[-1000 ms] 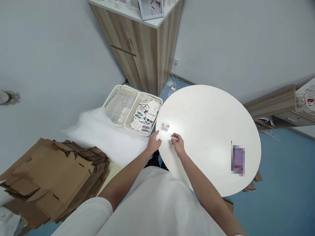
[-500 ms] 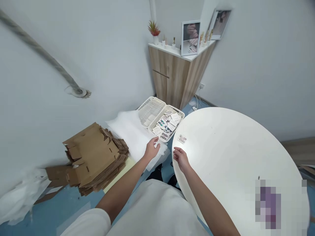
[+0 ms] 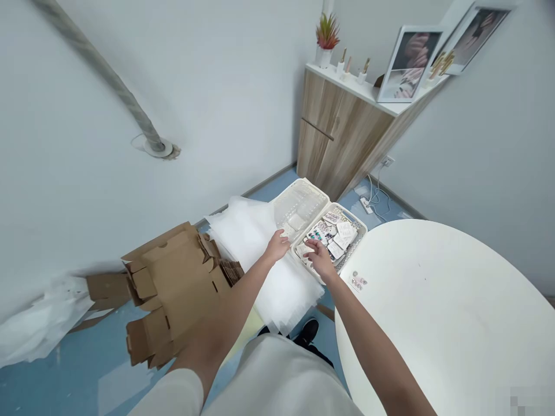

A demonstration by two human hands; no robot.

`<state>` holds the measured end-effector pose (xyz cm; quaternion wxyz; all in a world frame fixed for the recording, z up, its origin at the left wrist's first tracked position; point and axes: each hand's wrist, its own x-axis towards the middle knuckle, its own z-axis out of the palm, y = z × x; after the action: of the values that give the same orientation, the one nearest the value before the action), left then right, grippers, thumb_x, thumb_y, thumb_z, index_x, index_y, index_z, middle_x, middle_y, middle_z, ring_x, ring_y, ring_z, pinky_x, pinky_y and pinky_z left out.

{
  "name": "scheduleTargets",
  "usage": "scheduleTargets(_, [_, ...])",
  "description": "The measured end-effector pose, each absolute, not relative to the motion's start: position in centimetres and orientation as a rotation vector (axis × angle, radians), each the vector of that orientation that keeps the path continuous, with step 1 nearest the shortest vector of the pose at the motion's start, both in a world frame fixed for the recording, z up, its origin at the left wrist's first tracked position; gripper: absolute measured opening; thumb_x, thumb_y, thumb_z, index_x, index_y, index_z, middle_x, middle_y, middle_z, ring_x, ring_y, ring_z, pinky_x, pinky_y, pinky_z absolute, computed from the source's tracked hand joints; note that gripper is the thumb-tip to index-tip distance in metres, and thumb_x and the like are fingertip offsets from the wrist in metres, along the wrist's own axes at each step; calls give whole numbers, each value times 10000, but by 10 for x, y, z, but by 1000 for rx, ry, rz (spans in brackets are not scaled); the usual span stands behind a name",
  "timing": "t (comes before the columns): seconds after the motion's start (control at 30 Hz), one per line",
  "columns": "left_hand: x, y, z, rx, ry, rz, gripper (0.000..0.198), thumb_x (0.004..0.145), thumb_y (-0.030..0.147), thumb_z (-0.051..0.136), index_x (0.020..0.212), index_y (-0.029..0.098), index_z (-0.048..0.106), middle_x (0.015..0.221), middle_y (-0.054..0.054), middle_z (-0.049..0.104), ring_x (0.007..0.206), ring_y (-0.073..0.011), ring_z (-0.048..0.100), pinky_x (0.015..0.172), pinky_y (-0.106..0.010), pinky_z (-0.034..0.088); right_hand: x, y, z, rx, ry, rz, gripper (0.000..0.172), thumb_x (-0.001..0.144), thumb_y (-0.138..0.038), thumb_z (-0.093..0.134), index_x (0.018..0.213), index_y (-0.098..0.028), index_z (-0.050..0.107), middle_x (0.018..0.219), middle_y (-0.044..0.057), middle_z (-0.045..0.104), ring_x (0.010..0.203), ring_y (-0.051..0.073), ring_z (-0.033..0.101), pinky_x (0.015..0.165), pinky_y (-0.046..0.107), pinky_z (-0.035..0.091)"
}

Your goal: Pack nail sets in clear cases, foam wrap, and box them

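A white plastic basket (image 3: pixel 362 224) with its lid or second half (image 3: pixel 299 199) folded out holds many small cards of press-on nails (image 3: pixel 342 237). My right hand (image 3: pixel 321 260) is over the near left part of the cards, fingers slightly bent and apart; whether the fingertips touch a card is hard to see. By the near edge of the folded-out half is my left hand (image 3: pixel 276 247), fingers loosely curved, nothing visible in it. One nail card (image 3: pixel 358 281) lies by itself on the white round table (image 3: pixel 451 312).
White foam sheets (image 3: pixel 255 231) lie under and beside the basket. Flattened cardboard boxes (image 3: pixel 182 277) are stacked at left, near clear plastic wrapping (image 3: pixel 47 318). A wooden cabinet (image 3: pixel 347 121) with picture frames (image 3: pixel 410 63) and a potted plant (image 3: pixel 327 37) stands behind. A power strip (image 3: pixel 366 205) lies on the floor.
My right hand has gone from the table's edge to over the cards in the basket. My left hand is now beside the folded-out half. The view has shifted left.
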<state>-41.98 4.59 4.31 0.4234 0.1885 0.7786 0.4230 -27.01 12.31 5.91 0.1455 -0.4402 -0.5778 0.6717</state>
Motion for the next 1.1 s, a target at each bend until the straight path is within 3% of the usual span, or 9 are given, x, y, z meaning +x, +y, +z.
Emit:
scheduleTargets(0.1, [-430,59,34,457,1913,999,649,672,218,584,1258,193,306,1111,-135,559,591,-100,598,653,-271,466,-293,142,51,-1267,-1922,1764,493,664,-169,455,1146,-263,414,1191,62,502,650,127,588,654,327,446])
scheduleTargets(0.2, [-434,67,28,588,1997,893,655,643,262,634,1231,189,354,1048,-119,594,683,-141,607,642,-268,454,-312,157,43,-1253,-2201,1437,503,662,-162,510,1150,-269,449,1154,52,518,810,178,571,744,347,423])
scheduleTargets(0.27, [-436,70,24,663,2053,818,654,627,276,654,1212,181,377,999,-106,615,764,-165,603,650,-266,445,-321,164,38,-1255,-2345,1244,436,667,-143,524,1089,-252,516,1120,61,518,918,209,534,789,345,396])
scheduleTargets(0.37, [-440,71,19,705,2079,760,673,614,269,668,1213,175,374,970,-92,627,813,-176,597,659,-262,438,-330,170,31,-1294,-2516,1105,253,699,-137,507,911,-233,605,1053,69,514,882,209,534,746,326,390])
scheduleTargets(0.5, [-443,71,16,699,2071,745,668,612,256,670,1209,187,379,967,-81,627,798,-172,605,685,-266,434,-332,176,26,-1261,-2591,1072,141,744,-172,473,709,-215,602,918,56,524,790,176,526,690,297,382])
scheduleTargets(0.67, [-444,76,21,844,2132,625,613,608,231,673,1167,184,425,976,-84,621,888,-205,586,752,-291,421,-329,184,34,-1133,-2537,1114,125,769,-240,460,735,-198,573,844,47,540,790,161,501,730,285,377])
scheduleTargets(0.8, [-442,85,20,1010,2224,497,460,652,234,642,1085,186,497,986,-86,612,972,-228,545,813,-302,398,-330,185,39,-1072,-2510,1214,139,781,-271,445,757,-206,565,854,35,563,764,148,499,720,274,382])
scheduleTargets(0.97, [-438,93,16,1031,2268,327,210,695,224,597,897,173,572,940,-110,610,927,-244,563,776,-314,421,-331,181,34,-1124,-2563,1126,123,761,-241,467,709,-204,572,826,46,570,742,156,501,710,282,381])
scheduleTargets(1.1, [-437,95,19,1067,2273,249,204,698,148,555,902,147,554,911,-138,609,869,-259,585,720,-324,439,-328,180,34,-1169,-2464,1135,153,776,-255,428,753,-208,571,747,38,572,706,166,511,685,290,383])
